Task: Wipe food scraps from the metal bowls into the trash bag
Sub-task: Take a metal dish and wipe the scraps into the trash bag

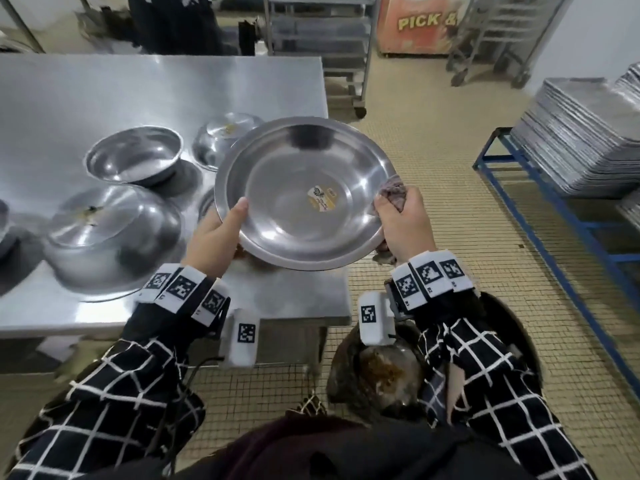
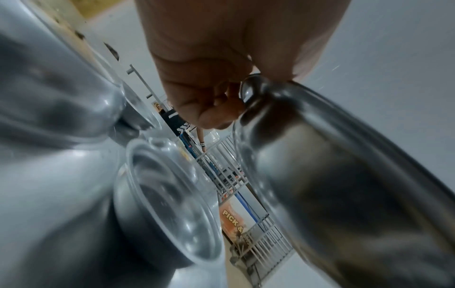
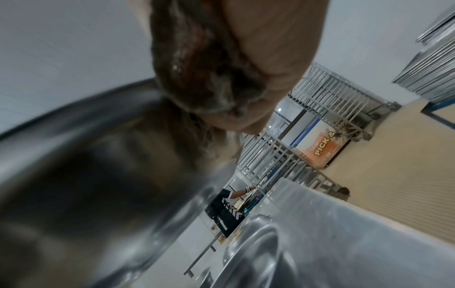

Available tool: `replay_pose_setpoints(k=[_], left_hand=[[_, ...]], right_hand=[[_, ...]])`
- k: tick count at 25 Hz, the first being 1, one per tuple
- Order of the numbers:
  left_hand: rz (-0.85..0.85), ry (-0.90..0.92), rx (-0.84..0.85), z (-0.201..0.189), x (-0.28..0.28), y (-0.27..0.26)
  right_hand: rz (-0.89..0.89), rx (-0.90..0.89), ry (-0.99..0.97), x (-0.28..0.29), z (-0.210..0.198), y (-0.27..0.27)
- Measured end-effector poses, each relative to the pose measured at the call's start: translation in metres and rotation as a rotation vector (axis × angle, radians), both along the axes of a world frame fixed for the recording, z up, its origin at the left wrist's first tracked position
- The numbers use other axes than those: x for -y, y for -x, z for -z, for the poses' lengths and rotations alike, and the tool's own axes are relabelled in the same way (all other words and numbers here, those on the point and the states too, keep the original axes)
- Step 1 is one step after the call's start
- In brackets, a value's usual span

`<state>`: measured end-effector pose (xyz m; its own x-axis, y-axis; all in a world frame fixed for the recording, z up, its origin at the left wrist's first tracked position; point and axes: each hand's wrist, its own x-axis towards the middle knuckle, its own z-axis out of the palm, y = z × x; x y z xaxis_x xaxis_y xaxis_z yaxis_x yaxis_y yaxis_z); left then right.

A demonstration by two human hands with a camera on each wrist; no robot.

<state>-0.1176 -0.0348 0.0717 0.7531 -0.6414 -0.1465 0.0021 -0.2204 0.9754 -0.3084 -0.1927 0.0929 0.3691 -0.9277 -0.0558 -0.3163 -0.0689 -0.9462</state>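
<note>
A wide, shallow metal bowl [image 1: 304, 192] with a sticker inside is held tilted over the table's right end. My left hand [image 1: 218, 237] grips its left rim, thumb inside; the left wrist view shows the fingers [image 2: 209, 101] curled under the rim of the bowl [image 2: 320, 175]. My right hand [image 1: 401, 220] clutches a dirty brownish cloth [image 1: 393, 195] against the right rim. In the right wrist view the wet cloth [image 3: 202, 78] bunches between my palm and the bowl [image 3: 98, 155]. The dark trash bag [image 1: 512, 327] stands open below my right forearm, with brown scraps [image 1: 384, 372] inside.
On the steel table [image 1: 104, 88] stand an upright bowl [image 1: 135, 155] and two upturned bowls [image 1: 114, 237] [image 1: 225, 133]. Stacked metal trays [image 1: 581, 140] fill a blue rack [image 1: 540, 188] at the right. Wheeled racks [image 1: 318, 46] and a person [image 1: 173, 22] are behind the table.
</note>
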Motion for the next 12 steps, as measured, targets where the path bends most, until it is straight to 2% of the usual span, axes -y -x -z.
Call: replay_pose_setpoints(k=[3,7,12], left_hand=[[-0.078,0.026,0.108,-0.008,-0.042,-0.064],[-0.114,-0.002,0.102,-0.01,-0.094,-0.152],[-0.15,-0.039,0.113,-0.015,-0.148,-0.227]], right_hand=[[-0.04,0.011,-0.043,-0.039,0.002,-0.066],[-0.109,-0.003,-0.034,-0.073,0.006,-0.148],[-0.289,-0.188,0.036,-0.087,0.001,-0.244]])
